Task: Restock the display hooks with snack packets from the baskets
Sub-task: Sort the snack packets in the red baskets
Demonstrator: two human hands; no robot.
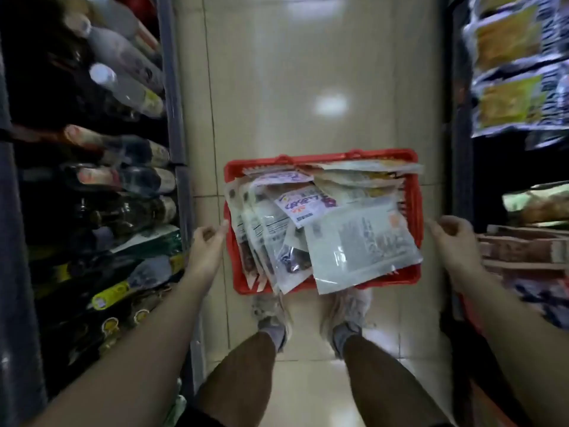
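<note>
A red plastic basket [320, 158] sits on the tiled floor in front of my feet, piled with several clear and white snack packets [360, 245]. My left hand [207, 241] hovers just beside the basket's left rim with loosely curled fingers, holding nothing. My right hand [452, 238] hangs beside the right rim, fingers also loosely curled and empty. Snack packets [517, 66] hang on the display at the upper right.
A shelf of bottles [123, 87] runs along the left of the narrow aisle. More packaged goods [529, 248] fill the shelf on the right. My two shoes [271, 312] stand right behind the basket. Glossy tiled floor [308, 87] stretches ahead.
</note>
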